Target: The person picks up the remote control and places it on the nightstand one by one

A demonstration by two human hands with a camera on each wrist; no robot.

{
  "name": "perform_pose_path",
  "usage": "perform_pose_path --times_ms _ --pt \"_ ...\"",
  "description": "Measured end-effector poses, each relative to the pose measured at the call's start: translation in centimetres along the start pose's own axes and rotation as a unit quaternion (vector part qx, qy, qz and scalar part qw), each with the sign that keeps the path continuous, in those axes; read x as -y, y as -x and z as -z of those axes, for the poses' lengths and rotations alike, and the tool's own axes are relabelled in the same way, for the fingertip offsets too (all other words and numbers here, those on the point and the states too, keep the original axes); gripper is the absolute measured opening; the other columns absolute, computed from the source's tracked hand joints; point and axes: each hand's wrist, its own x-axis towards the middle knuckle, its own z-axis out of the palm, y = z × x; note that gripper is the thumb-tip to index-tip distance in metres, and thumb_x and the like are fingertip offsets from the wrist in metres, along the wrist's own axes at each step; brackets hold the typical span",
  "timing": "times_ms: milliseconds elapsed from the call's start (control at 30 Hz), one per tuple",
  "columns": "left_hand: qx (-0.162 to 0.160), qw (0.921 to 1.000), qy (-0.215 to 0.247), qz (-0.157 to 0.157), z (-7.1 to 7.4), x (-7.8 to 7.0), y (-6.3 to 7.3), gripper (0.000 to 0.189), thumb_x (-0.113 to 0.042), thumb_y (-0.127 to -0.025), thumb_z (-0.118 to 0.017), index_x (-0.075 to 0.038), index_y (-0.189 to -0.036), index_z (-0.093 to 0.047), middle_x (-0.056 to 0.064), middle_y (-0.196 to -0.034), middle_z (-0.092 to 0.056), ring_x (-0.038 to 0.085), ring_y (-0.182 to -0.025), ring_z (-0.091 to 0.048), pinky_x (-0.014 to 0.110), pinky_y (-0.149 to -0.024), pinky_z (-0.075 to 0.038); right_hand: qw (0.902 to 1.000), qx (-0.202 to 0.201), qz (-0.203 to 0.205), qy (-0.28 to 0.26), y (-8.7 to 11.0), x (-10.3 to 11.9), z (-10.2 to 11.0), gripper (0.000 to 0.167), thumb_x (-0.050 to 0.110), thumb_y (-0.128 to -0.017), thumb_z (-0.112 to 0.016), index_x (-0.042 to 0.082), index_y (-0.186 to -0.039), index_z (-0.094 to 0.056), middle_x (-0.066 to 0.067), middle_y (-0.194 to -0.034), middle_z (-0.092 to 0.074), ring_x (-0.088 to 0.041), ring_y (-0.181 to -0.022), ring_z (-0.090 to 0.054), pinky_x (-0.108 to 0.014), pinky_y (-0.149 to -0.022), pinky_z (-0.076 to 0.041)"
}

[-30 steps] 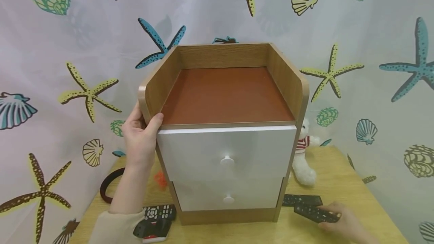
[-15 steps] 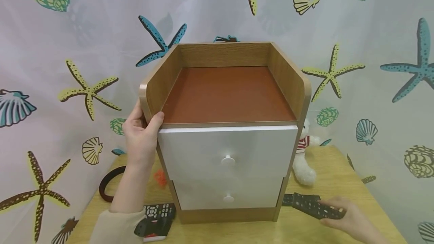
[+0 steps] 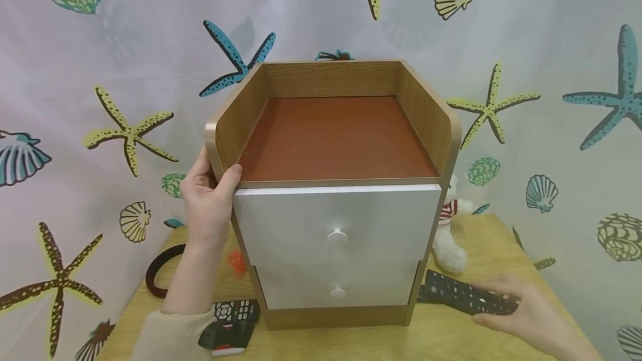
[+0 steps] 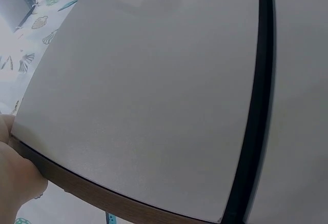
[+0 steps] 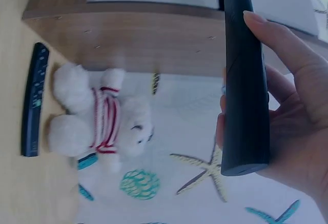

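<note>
A wooden cabinet (image 3: 338, 138) with two white drawers stands in the middle of the head view. My left hand (image 3: 208, 199) grips its left side panel at the front corner, thumb over the edge; the left wrist view shows the white upper drawer front (image 4: 143, 90) close by. At the lower right, my right hand (image 3: 521, 311) holds a black remote control (image 3: 466, 293) between thumb and fingers. In the right wrist view this held remote (image 5: 246, 96) is raised off the table. Another black remote (image 5: 35, 101) lies on the table beside the cabinet, mostly hidden in the head view.
A white teddy bear (image 3: 450, 244) in a striped shirt sits right of the cabinet. On the left lie another remote (image 3: 236, 312), a dark object with a red part (image 3: 228, 338), a dark ring-shaped band (image 3: 155, 272) and an orange item (image 3: 237, 262). A patterned curtain (image 3: 551, 71) hangs behind.
My right hand has lifted the remote and drawn it slightly to the right, away from the one lying behind it. My left hand keeps its grip on the cabinet.
</note>
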Motion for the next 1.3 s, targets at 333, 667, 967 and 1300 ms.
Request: perform_pose_path --times_ms 333,667,967,1300 --pt "0.003 1.0 -0.004 0.006 0.0 -0.1 0.0 0.051 0.005 -0.088 -0.055 -0.018 -0.134 -0.054 0.008 -0.131 -0.057 0.019 -0.12 -0.052 0.024 -0.1 -0.044 0.9955 -0.061 0.072 -0.009 -0.4 3.5 2.0 0.051 0.026 -0.062 -0.086 0.024 -0.111 -0.07 0.008 -0.101 -0.069 0.005 -0.095 -0.055 -0.03 -0.075 -0.052" --pt "0.0 0.9998 -0.019 0.004 0.1 0.0 0.1 0.051 0.003 -0.088 -0.055 -0.019 -0.134 -0.053 0.007 -0.132 -0.056 0.019 -0.121 -0.052 0.027 -0.102 -0.043 0.9875 -0.071 0.139 -0.022 -1.8 7.8 3.9 0.052 0.02 -0.061 -0.087 0.022 -0.11 -0.07 0.015 -0.093 -0.062 0.003 -0.089 -0.052 -0.018 -0.076 -0.045" --pt "0.006 0.9998 -0.002 -0.02 -0.2 0.2 -0.1 0.051 0.007 -0.087 -0.054 -0.015 -0.133 -0.055 0.009 -0.129 -0.058 0.018 -0.115 -0.054 0.021 -0.095 -0.046 0.9862 -0.046 0.158 -0.016 -3.5 10.7 5.2 0.05 0.025 -0.06 -0.088 0.024 -0.107 -0.072 0.013 -0.096 -0.063 0.0 -0.093 -0.046 -0.025 -0.075 -0.039" --pt "-0.003 0.9998 -0.016 -0.006 -0.1 0.1 -0.1 0.052 0.005 -0.087 -0.054 -0.019 -0.133 -0.054 0.007 -0.132 -0.057 0.019 -0.12 -0.053 0.027 -0.102 -0.044 0.9825 0.002 0.184 -0.032 -6.3 15.8 7.2 0.045 0.024 -0.067 -0.085 0.023 -0.109 -0.071 0.01 -0.097 -0.061 -0.007 -0.087 -0.049 -0.024 -0.071 -0.044"
